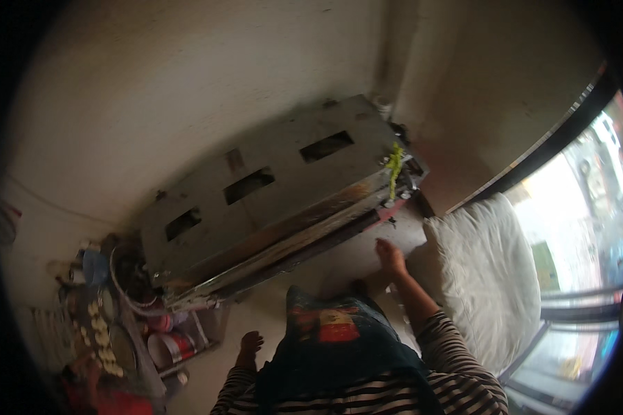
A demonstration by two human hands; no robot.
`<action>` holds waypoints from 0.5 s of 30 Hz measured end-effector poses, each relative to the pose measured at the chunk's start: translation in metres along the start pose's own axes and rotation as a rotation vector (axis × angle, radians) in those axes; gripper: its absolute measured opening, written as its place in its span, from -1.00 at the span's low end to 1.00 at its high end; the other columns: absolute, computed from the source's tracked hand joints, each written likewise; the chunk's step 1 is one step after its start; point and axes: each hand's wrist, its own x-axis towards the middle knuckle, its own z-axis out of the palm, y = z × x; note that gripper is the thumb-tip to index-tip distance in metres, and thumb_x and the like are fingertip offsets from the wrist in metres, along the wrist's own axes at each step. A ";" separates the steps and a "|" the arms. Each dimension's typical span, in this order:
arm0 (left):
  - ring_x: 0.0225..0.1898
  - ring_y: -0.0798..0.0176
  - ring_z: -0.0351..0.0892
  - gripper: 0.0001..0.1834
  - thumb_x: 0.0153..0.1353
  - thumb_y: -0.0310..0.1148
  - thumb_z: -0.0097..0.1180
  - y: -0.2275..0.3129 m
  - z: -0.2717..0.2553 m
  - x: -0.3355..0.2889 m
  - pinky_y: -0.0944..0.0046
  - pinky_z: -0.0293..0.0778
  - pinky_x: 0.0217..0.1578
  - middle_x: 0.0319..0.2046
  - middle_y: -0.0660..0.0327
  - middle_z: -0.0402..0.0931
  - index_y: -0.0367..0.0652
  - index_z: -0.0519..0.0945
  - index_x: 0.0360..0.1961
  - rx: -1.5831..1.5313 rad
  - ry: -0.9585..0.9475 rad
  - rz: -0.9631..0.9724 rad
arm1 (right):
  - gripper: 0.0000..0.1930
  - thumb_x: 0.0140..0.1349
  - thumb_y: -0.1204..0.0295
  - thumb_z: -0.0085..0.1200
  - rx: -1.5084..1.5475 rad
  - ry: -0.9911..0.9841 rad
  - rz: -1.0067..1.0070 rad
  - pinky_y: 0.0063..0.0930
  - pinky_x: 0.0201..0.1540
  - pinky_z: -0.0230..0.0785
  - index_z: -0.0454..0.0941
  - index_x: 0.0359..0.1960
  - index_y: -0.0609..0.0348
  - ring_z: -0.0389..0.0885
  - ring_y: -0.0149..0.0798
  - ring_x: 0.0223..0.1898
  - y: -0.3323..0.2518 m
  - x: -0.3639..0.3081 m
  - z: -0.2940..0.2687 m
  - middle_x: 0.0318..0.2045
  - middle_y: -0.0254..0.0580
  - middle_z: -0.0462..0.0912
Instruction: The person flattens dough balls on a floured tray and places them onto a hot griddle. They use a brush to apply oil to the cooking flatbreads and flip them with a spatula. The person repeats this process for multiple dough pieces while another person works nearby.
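Note:
My left hand [251, 342] hangs beside the dark apron [304, 356] at my front, its fingers loosely bent and nothing visible in them. Further forward, my right hand [390, 257] reaches over the floor near the right end of a long grey metal casing [277, 159]. It looks bare, with loosely bent fingers, and does not appear to touch the casing. Three rectangular openings show in the casing's top, and a yellow-green strip [394, 166] is tied near its right end. Fine finger detail is blurred.
A large white cloth-covered bundle [488, 277] stands right of my arm, before a bright glass front [567, 207]. At left, a person in red [111, 401] is by a table with several pale pieces [104, 332]. A red-and-white tub [171, 348] sits on a low shelf.

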 end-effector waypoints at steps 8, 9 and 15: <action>-0.34 0.24 0.53 -0.68 0.25 -0.28 -0.14 0.012 0.090 -0.021 0.30 0.44 -0.39 -0.29 0.13 0.50 -0.25 0.43 -0.07 0.463 0.043 0.126 | -0.47 0.16 0.38 0.05 -0.211 0.413 -0.412 -0.35 0.05 0.24 0.21 0.17 0.18 0.41 -0.11 0.01 -0.042 0.133 -0.057 -0.01 -0.02 0.43; -0.36 0.26 0.54 -0.64 0.22 -0.21 -0.11 0.011 0.093 -0.021 0.30 0.44 -0.41 -0.32 0.17 0.52 -0.25 0.45 -0.08 0.156 0.128 0.021 | -0.46 0.14 0.37 0.07 -0.179 0.405 -0.458 -0.33 0.11 0.17 0.21 0.16 0.18 0.34 -0.07 0.08 -0.040 0.147 -0.056 0.06 0.02 0.36; -0.33 0.28 0.52 -0.72 0.20 -0.33 -0.07 -0.016 0.110 -0.059 0.35 0.46 -0.38 -0.32 0.17 0.53 -0.25 0.45 -0.11 -0.100 0.225 0.095 | -0.67 0.15 0.28 0.12 0.380 0.355 -0.350 -0.47 -0.10 0.23 0.35 -0.17 0.22 0.33 -0.40 -0.24 -0.038 0.193 -0.031 -0.29 -0.30 0.40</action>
